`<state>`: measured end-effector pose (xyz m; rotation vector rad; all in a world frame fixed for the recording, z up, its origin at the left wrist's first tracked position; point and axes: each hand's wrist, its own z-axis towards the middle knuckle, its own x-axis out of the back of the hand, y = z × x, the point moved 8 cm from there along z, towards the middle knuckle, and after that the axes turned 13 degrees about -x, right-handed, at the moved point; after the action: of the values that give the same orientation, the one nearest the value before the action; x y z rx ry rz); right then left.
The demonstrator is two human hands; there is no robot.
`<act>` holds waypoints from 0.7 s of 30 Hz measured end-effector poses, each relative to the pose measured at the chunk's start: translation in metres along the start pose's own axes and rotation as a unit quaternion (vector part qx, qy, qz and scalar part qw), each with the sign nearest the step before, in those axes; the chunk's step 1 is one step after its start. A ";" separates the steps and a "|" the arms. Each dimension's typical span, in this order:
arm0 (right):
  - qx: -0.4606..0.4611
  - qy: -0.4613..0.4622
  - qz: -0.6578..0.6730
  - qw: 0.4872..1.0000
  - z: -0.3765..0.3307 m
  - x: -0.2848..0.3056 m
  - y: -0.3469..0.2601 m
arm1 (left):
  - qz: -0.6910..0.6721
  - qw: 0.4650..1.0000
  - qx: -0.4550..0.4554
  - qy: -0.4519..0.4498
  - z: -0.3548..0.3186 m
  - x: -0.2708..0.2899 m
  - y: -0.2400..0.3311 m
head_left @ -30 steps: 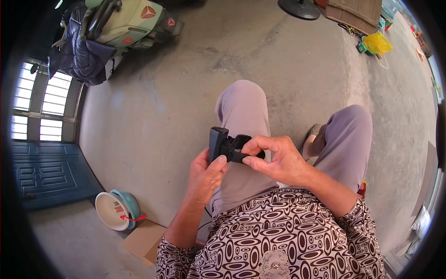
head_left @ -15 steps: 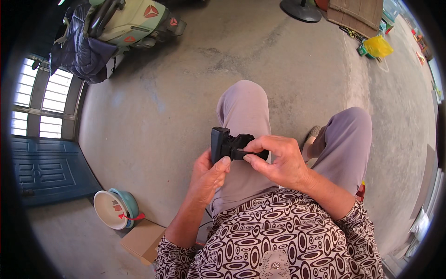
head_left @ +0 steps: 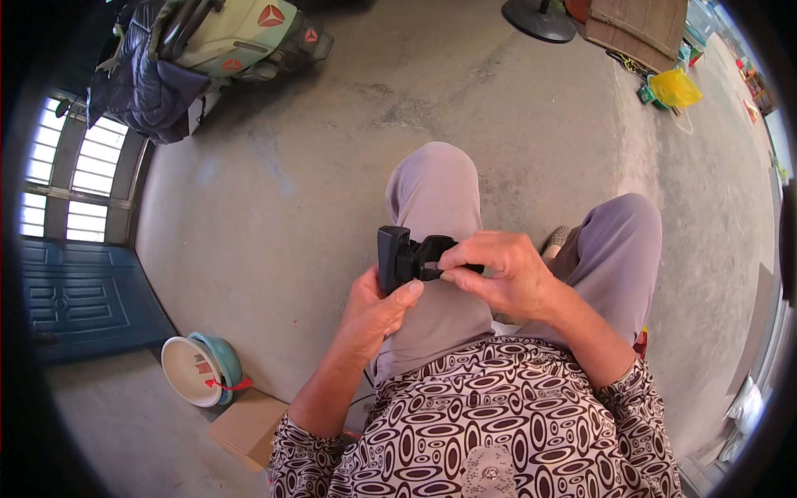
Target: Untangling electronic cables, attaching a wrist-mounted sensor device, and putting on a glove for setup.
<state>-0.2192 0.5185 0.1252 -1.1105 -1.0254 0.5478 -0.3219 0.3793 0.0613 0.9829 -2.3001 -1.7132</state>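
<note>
Above my knee I hold a black device with a flat block at its left end and a curved strap-like part (head_left: 434,247) at its right. What kind of device it is I cannot make out. My left hand (head_left: 378,305) grips the block (head_left: 390,258) from below, its thumb against the lower edge. The thumb and forefinger of my right hand (head_left: 506,274) pinch the strap near the middle of the device. Part of the strap is hidden behind the right fingers.
A pale scooter (head_left: 237,41) draped with a dark padded cover stands at the upper left. Nested basins (head_left: 193,369) and a cardboard box (head_left: 246,427) lie lower left, near a blue door (head_left: 83,303). A yellow bag (head_left: 675,87) and a round black base (head_left: 540,21) are at upper right.
My right fingers have moved slightly left along the strap, closer to the block. The left hand keeps its grip, its thumb a little further right.
</note>
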 end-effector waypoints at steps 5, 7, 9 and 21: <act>-0.035 -0.015 0.004 0.999 0.010 0.002 0.003 | 0.004 1.000 0.008 -0.010 0.000 0.000 -0.003; -0.058 -0.045 0.021 0.997 0.011 0.004 0.003 | 0.008 1.000 0.009 -0.007 -0.001 0.001 -0.005; -0.081 -0.075 0.037 0.993 0.012 0.000 0.005 | -0.016 1.000 0.000 -0.007 -0.001 0.001 -0.006; -0.112 0.001 0.101 0.989 0.010 -0.003 0.012 | -0.037 0.999 -0.015 -0.001 0.000 0.000 -0.010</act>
<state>-0.2283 0.5256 0.1140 -1.4237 -0.9959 0.6028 -0.3178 0.3773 0.0525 1.0738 -2.2592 -1.7724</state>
